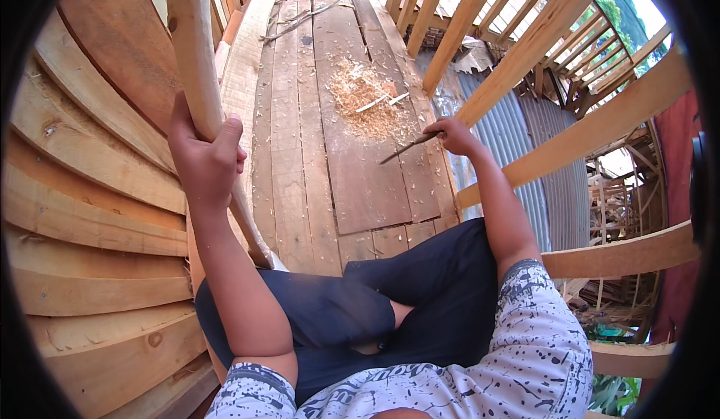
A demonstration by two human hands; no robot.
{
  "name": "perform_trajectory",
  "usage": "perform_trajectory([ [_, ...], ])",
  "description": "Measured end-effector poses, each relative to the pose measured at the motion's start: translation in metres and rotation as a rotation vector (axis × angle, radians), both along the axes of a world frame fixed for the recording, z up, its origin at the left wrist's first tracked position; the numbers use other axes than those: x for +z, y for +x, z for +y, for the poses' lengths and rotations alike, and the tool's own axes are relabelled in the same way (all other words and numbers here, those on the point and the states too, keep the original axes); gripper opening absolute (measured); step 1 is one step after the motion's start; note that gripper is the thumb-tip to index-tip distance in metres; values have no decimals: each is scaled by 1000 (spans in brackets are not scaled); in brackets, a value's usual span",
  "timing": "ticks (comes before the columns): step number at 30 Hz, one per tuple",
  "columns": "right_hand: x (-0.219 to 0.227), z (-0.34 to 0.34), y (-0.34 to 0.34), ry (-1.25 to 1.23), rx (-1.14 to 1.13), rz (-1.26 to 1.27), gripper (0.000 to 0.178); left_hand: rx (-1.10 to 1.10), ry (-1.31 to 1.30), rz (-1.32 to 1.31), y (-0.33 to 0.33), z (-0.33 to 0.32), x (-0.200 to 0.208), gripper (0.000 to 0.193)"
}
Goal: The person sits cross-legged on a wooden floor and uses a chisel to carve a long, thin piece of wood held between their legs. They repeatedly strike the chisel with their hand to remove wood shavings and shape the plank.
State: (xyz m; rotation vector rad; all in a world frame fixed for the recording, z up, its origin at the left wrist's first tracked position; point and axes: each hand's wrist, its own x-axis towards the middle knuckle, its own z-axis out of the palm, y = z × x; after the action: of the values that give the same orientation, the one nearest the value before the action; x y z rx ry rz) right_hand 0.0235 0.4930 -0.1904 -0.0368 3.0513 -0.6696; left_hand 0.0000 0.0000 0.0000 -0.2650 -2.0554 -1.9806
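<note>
My left hand [206,153] is wrapped round a long pale wooden pole [193,44], which stands tilted beside the plank wall. The pole's lower end comes down near my left knee. Out to the right, my right hand [452,135] is closed on the handle of a knife [403,150], with its thin dark blade pointing left and down over the floorboards. The blade is apart from the pole. Beyond the knife lies a heap of wood shavings [364,108], with a few pale slivers on top.
Overlapping planks [97,224] form a wall close on my left. Slanting wooden rails [517,51] run along the right side, with corrugated metal sheets [551,149] beyond them. Thin sticks [304,20] lie farther along the plank floor [289,156]. My folded legs [420,291] are in front.
</note>
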Motion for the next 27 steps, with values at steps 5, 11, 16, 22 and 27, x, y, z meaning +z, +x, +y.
perform_trajectory([
  [5,5,-22,-14,69,-200,128,37,-112,61,37,4,2,18,40],
  [11,14,-43,-11,-47,-281,197,29,-155,80,66,19,6,22,40],
  [16,20,-45,-18,-572,-471,105,26,-70,-42,53,9,8,13,42],
  [22,49,-82,-15,-807,-478,94,34,29,-131,214,12,21,11,38],
  [27,39,-83,-8,-689,-454,150,45,-235,-76,144,56,41,42,34],
])
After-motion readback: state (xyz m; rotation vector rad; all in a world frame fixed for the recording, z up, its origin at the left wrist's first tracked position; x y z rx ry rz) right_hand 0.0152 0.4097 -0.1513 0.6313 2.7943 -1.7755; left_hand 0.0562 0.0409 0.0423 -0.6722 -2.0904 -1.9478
